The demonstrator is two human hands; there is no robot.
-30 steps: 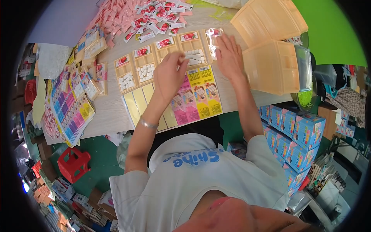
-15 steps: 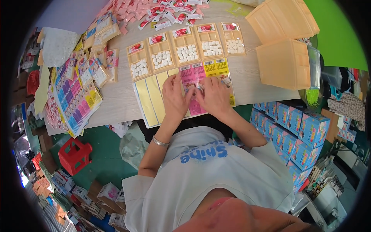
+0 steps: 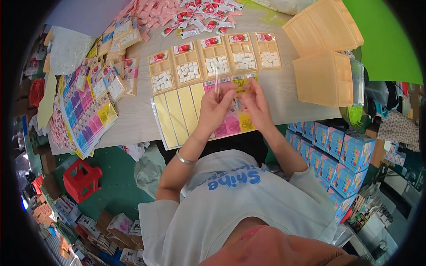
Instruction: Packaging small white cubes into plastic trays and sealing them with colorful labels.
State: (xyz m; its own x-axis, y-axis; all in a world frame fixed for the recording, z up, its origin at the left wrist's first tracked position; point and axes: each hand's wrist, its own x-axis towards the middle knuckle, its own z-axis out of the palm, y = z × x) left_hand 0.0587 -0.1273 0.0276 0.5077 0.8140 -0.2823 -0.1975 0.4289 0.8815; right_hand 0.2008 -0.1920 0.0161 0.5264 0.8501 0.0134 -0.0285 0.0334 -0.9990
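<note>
A label sheet [image 3: 177, 117] lies at the table's front edge, with bare yellow strips on its left and printed pink and yellow labels on its right. My left hand [image 3: 215, 110] is closed above the pink part, fingers pinched on a thin clear strip [image 3: 216, 82] that stands up toward the trays. To its right, my right hand [image 3: 258, 106] hovers over the yellow labels, thumb and fingers apart and slightly blurred. Behind the sheet stands a row of several beige trays [image 3: 174, 78], each holding small white pieces [image 3: 187, 71] and a strawberry-printed sachet [image 3: 183, 48].
Sachets [image 3: 206, 11] are heaped at the back. Filled packs [image 3: 113, 86] and printed sheets [image 3: 86, 119] pile up on the left. Two beige bins [image 3: 324, 80] occupy the right side. Blue boxes [image 3: 337, 142] are stacked below the table; a red stool [image 3: 82, 179] stands on the floor.
My hands have moved apart from their meeting point over the pink labels. The clear strip now shows above my left hand. The label sheet has shifted slightly, showing more bare yellow backing.
</note>
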